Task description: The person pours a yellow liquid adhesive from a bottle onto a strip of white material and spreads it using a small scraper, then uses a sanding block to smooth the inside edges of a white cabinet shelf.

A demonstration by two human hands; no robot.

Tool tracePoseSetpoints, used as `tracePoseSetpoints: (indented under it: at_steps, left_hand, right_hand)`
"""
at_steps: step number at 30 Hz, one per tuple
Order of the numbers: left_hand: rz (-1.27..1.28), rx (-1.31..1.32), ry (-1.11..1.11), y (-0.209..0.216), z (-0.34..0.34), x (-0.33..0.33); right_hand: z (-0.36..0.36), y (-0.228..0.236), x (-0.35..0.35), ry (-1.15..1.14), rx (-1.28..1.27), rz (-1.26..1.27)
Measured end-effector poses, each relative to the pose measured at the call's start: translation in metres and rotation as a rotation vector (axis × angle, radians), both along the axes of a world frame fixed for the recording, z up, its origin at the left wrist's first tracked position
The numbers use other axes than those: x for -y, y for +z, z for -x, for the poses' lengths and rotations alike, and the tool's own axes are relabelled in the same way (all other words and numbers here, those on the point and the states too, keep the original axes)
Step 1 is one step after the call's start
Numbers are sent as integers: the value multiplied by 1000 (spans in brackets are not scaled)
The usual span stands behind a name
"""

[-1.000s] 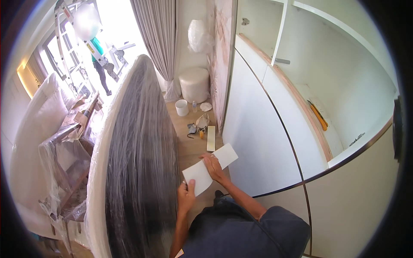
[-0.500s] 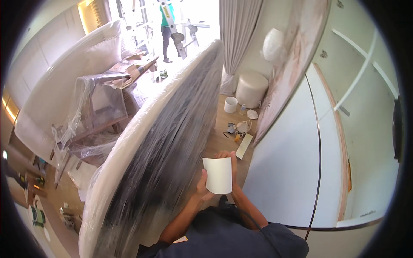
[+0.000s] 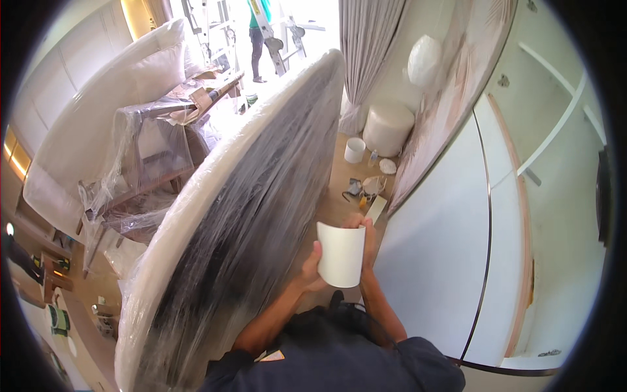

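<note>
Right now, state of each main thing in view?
White sheet: bent into a curve, held in both hands
Left hand: gripping sheet
Right hand: gripping sheet
Big padded piece: film-wrapped
Curtain: hanging in folds
White tub: upright
Bottle: upright

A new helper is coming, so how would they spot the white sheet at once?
Between the big plastic-wrapped slab and the white cabinet front, find the left grip and right grip. They hold the white sheet, bent and off the floor, unlike the pale strip lying beyond.
</note>
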State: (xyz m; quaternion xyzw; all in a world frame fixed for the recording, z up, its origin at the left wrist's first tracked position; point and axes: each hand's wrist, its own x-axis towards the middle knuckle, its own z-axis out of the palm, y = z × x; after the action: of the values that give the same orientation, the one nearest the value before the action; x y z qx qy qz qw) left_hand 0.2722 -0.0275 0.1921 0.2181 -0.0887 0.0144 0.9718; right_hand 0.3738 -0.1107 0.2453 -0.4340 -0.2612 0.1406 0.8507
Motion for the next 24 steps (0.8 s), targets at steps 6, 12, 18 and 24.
tracePoseSetpoints:
  at_steps: [6, 12, 18, 24]
  left_hand:
    - [-204, -48, 214, 46, -14, -6]
    - [-450, -113, 337, 51, -40, -9]
    - [-1029, -167, 434, 70, -57, -35]
    - [-1090, -313, 476, 95, -91, -29]
  right_hand:
    - [-24, -17, -9, -14, -3, -168]
    - [-88, -18, 38, -293, 142, 208]
    - [-153, -12, 68, -379, 512, 499]
    - [-177, -32, 61, -323, 512, 794]
